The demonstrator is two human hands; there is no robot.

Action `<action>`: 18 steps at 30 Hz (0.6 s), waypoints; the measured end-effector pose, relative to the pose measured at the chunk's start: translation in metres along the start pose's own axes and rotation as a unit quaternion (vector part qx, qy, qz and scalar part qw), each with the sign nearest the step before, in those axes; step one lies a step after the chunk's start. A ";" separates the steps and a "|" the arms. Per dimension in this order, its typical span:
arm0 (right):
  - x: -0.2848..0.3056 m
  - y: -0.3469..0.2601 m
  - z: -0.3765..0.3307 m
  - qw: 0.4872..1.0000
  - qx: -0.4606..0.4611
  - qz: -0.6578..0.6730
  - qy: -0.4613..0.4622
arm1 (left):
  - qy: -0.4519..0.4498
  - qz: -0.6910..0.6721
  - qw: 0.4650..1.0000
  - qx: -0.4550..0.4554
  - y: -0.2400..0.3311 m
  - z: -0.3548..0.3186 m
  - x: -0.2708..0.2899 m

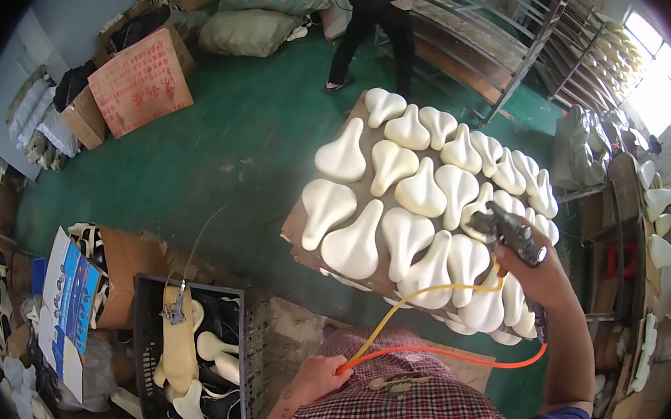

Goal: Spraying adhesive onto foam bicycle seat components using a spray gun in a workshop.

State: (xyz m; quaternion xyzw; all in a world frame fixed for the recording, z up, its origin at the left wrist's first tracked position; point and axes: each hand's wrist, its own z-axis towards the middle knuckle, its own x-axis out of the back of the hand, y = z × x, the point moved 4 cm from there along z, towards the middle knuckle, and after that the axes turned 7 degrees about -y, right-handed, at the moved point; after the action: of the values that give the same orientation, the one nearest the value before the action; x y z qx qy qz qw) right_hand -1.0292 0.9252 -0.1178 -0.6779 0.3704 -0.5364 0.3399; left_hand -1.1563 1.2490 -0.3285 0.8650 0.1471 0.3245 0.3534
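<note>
My right hand (pixel 535 273) is closed round a dark spray gun (pixel 518 235), held over the right part of a board (pixel 296 224) covered with cream-white bicycle saddle pads (pixel 351 239). The gun's head hangs just above one saddle pad, and partly hides it. From its handle a yellow hose (pixel 401 303) runs down to my left hand (pixel 319 381). An orange hose (pixel 451 352) also leads there, curving in from below the right side of the board. My left hand is closed round both hoses near my waist. The pads lie in rows, their narrow ends pointing different ways.
A black crate (pixel 240 337) with saddle pieces stands lower left, beside an open carton (pixel 126 271). Stuffed sacks (pixel 251 33) lie at the back. Another person (pixel 379 34) stands near a metal rack (pixel 515 73). Shelves with pads (pixel 661 250) line the right.
</note>
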 end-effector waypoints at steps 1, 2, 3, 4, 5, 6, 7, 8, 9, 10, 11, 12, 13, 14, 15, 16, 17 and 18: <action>0.000 0.000 0.000 0.998 0.008 0.025 -0.051 | -0.001 0.005 1.000 0.002 0.007 0.004 -0.003; 0.006 0.003 0.005 0.999 0.006 0.025 -0.042 | -0.002 0.011 1.000 0.003 0.014 0.009 -0.006; 0.016 0.010 0.009 0.999 0.008 0.029 -0.039 | -0.002 0.016 1.000 0.004 0.021 0.013 -0.010; 0.029 0.017 0.017 1.000 0.006 0.021 -0.006 | -0.007 0.022 1.000 -0.002 0.029 0.019 -0.015; 0.041 0.024 0.020 1.000 0.006 0.012 0.028 | -0.010 0.029 0.999 -0.008 0.038 0.024 -0.020; 0.049 0.031 0.021 1.000 0.004 0.002 0.030 | -0.006 0.033 0.999 -0.008 0.044 0.027 -0.028; 0.056 0.033 0.016 0.999 0.011 0.003 0.033 | -0.008 0.031 1.000 0.000 0.049 0.029 -0.038; 0.056 0.031 0.007 1.000 0.007 0.009 0.002 | -0.008 0.029 1.000 0.005 0.053 0.030 -0.048; 0.056 0.032 -0.003 1.000 0.004 0.012 -0.024 | -0.002 0.038 0.999 -0.004 0.053 0.030 -0.061; 0.054 0.035 -0.007 0.999 0.017 0.031 -0.036 | 0.004 0.043 0.999 -0.013 0.049 0.032 -0.076; 0.055 0.036 -0.006 0.998 0.018 0.031 -0.043 | 0.007 0.051 0.998 -0.025 0.045 0.037 -0.088; 0.058 0.041 -0.005 0.999 0.043 -0.005 -0.018 | 0.009 0.063 0.997 -0.041 0.043 0.039 -0.099; 0.060 0.042 -0.006 0.997 0.068 -0.042 0.002 | 0.014 0.059 0.997 -0.037 0.044 0.034 -0.108; 0.061 0.041 -0.014 0.997 0.058 -0.042 -0.015 | 0.020 0.055 0.998 -0.033 0.044 0.034 -0.113; 0.059 0.042 -0.023 0.997 0.045 -0.043 -0.037 | 0.022 0.061 0.997 -0.040 0.057 0.031 -0.113; 0.055 0.044 -0.031 0.995 0.063 -0.035 -0.073 | 0.043 0.030 0.998 -0.041 0.073 0.022 -0.111; 0.053 0.041 -0.040 0.993 0.064 -0.028 -0.095 | 0.063 -0.003 0.997 -0.039 0.082 0.017 -0.111; 0.051 0.042 -0.044 0.994 0.051 -0.029 -0.089 | 0.063 -0.003 0.997 -0.035 0.078 0.014 -0.116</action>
State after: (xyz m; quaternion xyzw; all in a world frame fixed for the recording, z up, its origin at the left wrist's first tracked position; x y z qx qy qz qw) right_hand -1.0708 0.8576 -0.1216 -0.7151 0.2913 -0.5016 0.3902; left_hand -1.2312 1.1306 -0.3340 0.8292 0.1605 0.3825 0.3746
